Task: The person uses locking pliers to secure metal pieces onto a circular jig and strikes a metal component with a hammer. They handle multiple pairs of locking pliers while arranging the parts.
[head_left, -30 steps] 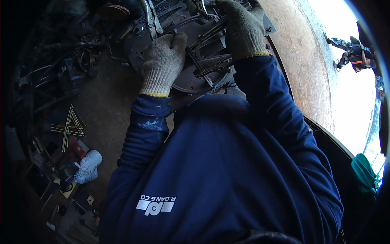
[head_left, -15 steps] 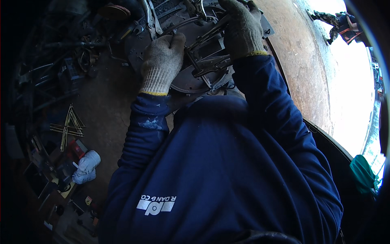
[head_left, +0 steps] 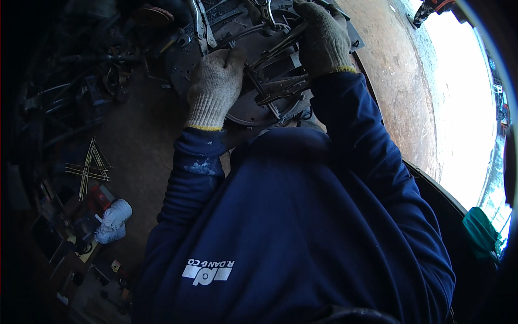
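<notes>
My left hand point(head_left: 217, 78), in a knitted work glove, is closed beside the metal workpiece, its fingers curled away from view; whatever they grip is hidden. At the right, my gloved right hand point(head_left: 325, 42) is curled over the far side of the work, and its palm hides what it holds. Between the hands lie dark locking pliers point(head_left: 280, 92) and a flat metal frame across a round metal plate point(head_left: 249, 110). Silvery locking pliers point(head_left: 200, 26) stand just beyond my left hand. Another pair of locking pliers point(head_left: 264, 13) is clamped at the far middle.
Wrenches point(head_left: 184, 39) lie left of the plate. Metal bars and parts point(head_left: 81, 59) crowd the dark left side. Thin yellowish rods point(head_left: 88, 168) and a white bundle point(head_left: 113, 220) rest at lower left. A green cloth point(head_left: 480, 232) hangs at right; a person's leg point(head_left: 423, 13) shows top right.
Both hands stay almost in place, the left one slightly lower in the picture. The person at the top right has moved up, mostly out of view.
</notes>
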Demonstrator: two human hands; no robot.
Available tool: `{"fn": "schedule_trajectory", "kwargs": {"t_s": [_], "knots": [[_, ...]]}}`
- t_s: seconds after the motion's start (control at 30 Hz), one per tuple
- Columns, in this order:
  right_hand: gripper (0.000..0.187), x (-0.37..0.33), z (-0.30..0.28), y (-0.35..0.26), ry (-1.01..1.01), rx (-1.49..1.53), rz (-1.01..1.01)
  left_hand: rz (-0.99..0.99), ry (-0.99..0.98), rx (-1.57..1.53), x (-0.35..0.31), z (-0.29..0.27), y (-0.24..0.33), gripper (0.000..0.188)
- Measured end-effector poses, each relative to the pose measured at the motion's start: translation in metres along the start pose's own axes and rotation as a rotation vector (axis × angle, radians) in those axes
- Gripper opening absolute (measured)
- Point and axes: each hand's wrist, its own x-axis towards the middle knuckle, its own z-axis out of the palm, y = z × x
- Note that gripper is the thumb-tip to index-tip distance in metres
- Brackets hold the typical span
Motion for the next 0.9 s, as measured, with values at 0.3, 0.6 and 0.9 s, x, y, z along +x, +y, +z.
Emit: {"fn": "schedule_trajectory", "kwargs": {"t_s": [0.3,0.6,0.9], "knots": [[0.025,0.003,-0.002,-0.018,-0.038,0.057,0.228,-0.012,-0.027,-0.030,0.003,0.000,-0.004,0.044],[0.027,0.015,-0.001,0.013,-0.158,0.277,0.004,0.081,-0.023,0.031,-0.009,-0.012,-0.006,0.044],[0.058,0.057,-0.069,0.033,-0.897,0.868,0.535,0.671,0.186,0.228,-0.002,0.020,0.052,0.031]]}}
